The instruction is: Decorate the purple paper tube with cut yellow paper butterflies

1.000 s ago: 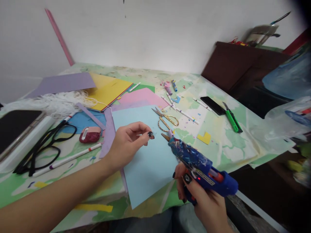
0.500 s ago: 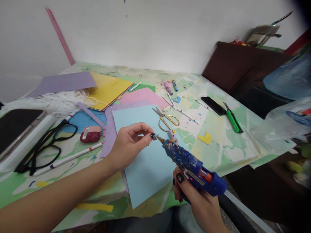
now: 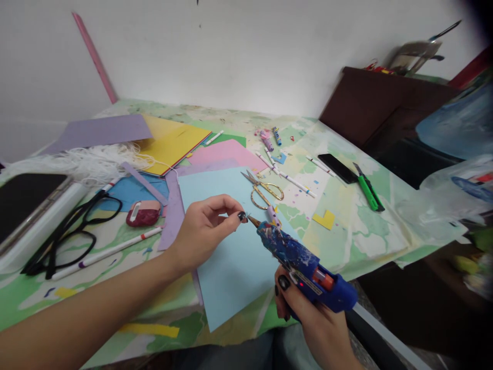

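My right hand (image 3: 308,313) is closed round the handle of a blue hot glue gun (image 3: 290,252), which has a small red light on its side and a white glue stick (image 3: 385,331) at its rear. The gun's nozzle points left at my left hand (image 3: 211,226), whose thumb and forefinger pinch a tiny bluish piece too small to name. Beneath both hands lies a light blue paper sheet (image 3: 234,277). Just beyond the nozzle rests a small lilac paper roll (image 3: 273,216). Gold-handled scissors (image 3: 262,187) lie at the sheet's upper right edge.
Black glasses (image 3: 73,236), a red earbud case (image 3: 143,213) and white yarn (image 3: 88,162) are on the left. Coloured papers (image 3: 173,146) lie behind. To the right are a phone (image 3: 338,168), a green box cutter (image 3: 368,190), markers (image 3: 296,183) and a yellow scrap (image 3: 324,219).
Almost nothing differs. The glue gun has shifted very slightly left, while my left hand keeps its pinch in the same place.
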Action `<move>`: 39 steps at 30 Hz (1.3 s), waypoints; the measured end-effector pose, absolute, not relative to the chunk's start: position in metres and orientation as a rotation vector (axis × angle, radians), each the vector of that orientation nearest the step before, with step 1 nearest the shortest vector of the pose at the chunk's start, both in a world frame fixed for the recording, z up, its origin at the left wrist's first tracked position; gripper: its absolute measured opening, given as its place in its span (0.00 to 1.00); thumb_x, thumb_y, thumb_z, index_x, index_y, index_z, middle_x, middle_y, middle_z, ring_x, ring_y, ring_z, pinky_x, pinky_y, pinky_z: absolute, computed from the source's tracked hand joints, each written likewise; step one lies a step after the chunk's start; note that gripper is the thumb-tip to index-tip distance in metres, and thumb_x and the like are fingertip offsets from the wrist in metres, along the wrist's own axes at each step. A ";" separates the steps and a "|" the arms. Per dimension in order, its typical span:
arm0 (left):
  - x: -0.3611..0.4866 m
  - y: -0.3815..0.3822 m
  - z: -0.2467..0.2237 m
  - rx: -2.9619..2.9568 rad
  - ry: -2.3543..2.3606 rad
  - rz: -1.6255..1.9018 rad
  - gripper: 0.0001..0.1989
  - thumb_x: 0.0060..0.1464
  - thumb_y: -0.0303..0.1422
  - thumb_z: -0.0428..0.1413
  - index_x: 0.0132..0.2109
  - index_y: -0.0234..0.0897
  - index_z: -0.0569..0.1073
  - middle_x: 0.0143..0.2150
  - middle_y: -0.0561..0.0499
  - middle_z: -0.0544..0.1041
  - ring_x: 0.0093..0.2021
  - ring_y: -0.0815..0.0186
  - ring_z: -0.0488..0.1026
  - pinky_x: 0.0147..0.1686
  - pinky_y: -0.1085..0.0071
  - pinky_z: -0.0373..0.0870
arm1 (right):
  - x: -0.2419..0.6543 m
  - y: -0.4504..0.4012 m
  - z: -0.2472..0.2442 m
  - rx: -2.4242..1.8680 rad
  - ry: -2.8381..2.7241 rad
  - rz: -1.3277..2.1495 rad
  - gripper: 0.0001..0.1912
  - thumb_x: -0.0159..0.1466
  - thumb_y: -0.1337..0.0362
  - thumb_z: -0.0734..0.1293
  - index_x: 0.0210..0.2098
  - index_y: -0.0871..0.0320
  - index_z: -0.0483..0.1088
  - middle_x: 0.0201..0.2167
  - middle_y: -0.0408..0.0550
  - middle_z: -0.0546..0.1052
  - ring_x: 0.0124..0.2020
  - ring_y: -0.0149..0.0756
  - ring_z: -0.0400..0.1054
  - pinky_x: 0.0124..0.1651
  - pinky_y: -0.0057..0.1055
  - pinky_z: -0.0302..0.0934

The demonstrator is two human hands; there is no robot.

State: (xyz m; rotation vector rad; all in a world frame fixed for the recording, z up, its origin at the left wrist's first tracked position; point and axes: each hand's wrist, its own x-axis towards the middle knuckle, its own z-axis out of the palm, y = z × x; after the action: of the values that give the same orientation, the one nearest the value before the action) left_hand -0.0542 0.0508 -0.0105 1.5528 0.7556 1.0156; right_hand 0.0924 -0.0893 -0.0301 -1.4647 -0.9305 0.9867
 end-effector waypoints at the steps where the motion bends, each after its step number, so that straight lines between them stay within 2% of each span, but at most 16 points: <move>1: -0.055 0.051 -0.011 1.550 0.756 1.015 0.02 0.50 0.26 0.55 0.31 0.34 0.73 0.26 0.54 0.71 0.25 0.75 0.64 0.23 0.78 0.58 | 0.093 -0.089 -0.030 -1.468 -0.931 0.989 0.13 0.58 0.55 0.66 0.25 0.59 0.66 0.13 0.40 0.65 0.16 0.28 0.59 0.21 0.26 0.55; 13: -0.055 0.050 -0.011 1.559 0.779 1.001 0.02 0.51 0.28 0.56 0.32 0.34 0.73 0.27 0.53 0.70 0.25 0.73 0.64 0.23 0.76 0.59 | 0.091 -0.089 -0.026 -1.470 -0.920 1.007 0.13 0.59 0.55 0.66 0.26 0.59 0.66 0.13 0.40 0.65 0.16 0.29 0.61 0.21 0.26 0.57; 25: -0.054 0.051 -0.011 1.554 0.788 0.981 0.02 0.50 0.28 0.56 0.31 0.34 0.73 0.26 0.52 0.71 0.25 0.72 0.64 0.22 0.76 0.59 | 0.093 -0.089 -0.030 -1.462 -0.939 0.991 0.12 0.58 0.57 0.65 0.25 0.58 0.65 0.13 0.40 0.65 0.16 0.28 0.58 0.20 0.25 0.53; 30: -0.055 0.050 -0.011 1.550 0.772 0.977 0.03 0.52 0.28 0.55 0.32 0.34 0.72 0.27 0.52 0.71 0.25 0.73 0.63 0.22 0.76 0.58 | 0.093 -0.089 -0.029 -1.487 -0.960 0.973 0.13 0.59 0.57 0.65 0.23 0.58 0.64 0.12 0.41 0.65 0.17 0.29 0.60 0.21 0.26 0.56; 39: -0.055 0.051 -0.011 1.544 0.760 0.977 0.03 0.52 0.28 0.55 0.32 0.34 0.72 0.26 0.53 0.71 0.24 0.73 0.62 0.21 0.75 0.57 | 0.092 -0.089 -0.028 -1.497 -0.964 0.986 0.13 0.59 0.56 0.65 0.23 0.57 0.63 0.13 0.40 0.64 0.17 0.29 0.59 0.20 0.26 0.54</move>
State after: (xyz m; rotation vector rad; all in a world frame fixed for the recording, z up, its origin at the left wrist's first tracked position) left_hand -0.0549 0.0515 -0.0113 1.5443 0.7604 0.9769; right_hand 0.0924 -0.0889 -0.0275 -1.4974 -0.9644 0.9862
